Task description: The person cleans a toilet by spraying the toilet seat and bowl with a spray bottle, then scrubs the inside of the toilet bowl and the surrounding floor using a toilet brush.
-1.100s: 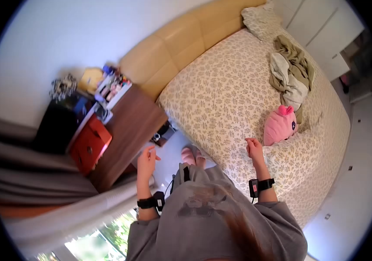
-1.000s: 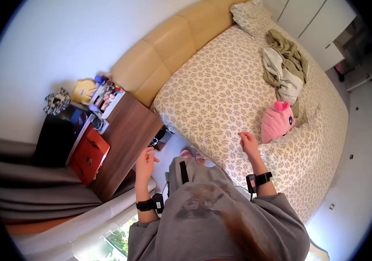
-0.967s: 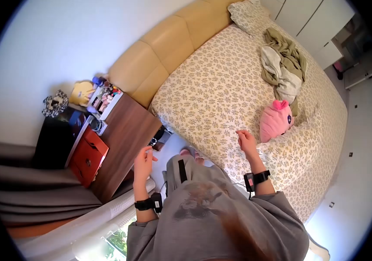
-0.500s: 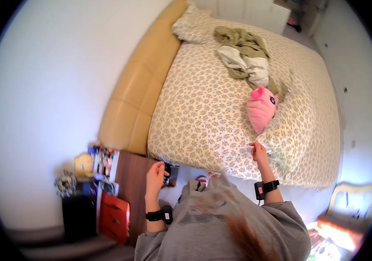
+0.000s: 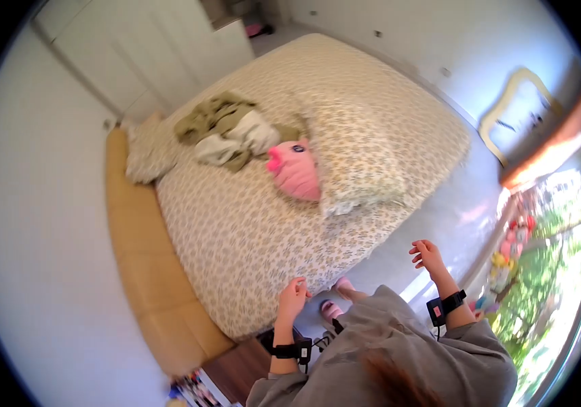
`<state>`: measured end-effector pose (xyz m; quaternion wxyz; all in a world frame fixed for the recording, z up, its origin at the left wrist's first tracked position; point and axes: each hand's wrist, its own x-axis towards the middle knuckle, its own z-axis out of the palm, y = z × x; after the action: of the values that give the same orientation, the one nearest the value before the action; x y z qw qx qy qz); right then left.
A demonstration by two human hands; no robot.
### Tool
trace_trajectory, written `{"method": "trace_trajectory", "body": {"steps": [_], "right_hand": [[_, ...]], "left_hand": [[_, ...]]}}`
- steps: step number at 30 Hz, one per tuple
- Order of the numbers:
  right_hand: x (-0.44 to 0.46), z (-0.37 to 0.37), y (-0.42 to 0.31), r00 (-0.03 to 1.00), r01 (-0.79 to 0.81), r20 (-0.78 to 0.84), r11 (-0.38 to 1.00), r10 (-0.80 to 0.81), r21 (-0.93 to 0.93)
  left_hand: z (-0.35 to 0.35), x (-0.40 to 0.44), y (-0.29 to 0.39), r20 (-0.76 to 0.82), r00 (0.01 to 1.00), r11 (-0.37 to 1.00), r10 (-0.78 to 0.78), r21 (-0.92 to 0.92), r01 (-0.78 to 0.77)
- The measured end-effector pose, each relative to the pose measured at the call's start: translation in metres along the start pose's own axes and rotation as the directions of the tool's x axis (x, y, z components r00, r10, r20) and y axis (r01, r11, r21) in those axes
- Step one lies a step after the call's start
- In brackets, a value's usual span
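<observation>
My left hand hangs in the air in front of the bed's near edge, fingers loosely curled and apart, holding nothing. To the right, my right hand is over the floor with its fingers spread and nothing in them. Neither hand touches anything. The bed has a floral cover. On it lie a pink plush toy, partly behind a floral pillow or bedding bundle, and a crumpled green and grey cloth.
A tan headboard runs along the left. The brown nightstand is at the bottom, with small items on its tray. A cream-framed mirror stands at the right, near a bright window. White cabinets are behind.
The view has turned to the right, bringing the window and mirror further in. The nightstand has slid mostly out of view. Both hands stay raised and empty, now nearer the bed's foot side.
</observation>
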<state>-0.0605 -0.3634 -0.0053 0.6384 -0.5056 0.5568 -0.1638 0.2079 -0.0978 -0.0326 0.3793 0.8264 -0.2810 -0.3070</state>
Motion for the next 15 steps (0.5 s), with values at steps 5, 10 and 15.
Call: {"method": "trace_trajectory", "body": {"steps": [5,10,15], "right_hand": [[-0.035,-0.08,0.025,0.98,0.001,-0.197,0.996,0.017,0.088],[-0.027,-0.181,0.078,0.918,0.051,-0.389,0.956,0.069,0.29],[-0.023,-0.306,0.118,0.861,0.074,-0.484,0.902,0.157,0.424]], "left_hand": [[0.065,0.035,0.069,0.279,0.96,0.999,0.03,0.023,-0.038],[0.156,0.078,0.136,0.407,0.902,0.981,0.148,0.058,-0.187],[0.295,0.093,0.236,0.604,0.789,0.937,0.11,0.201,-0.284]]}}
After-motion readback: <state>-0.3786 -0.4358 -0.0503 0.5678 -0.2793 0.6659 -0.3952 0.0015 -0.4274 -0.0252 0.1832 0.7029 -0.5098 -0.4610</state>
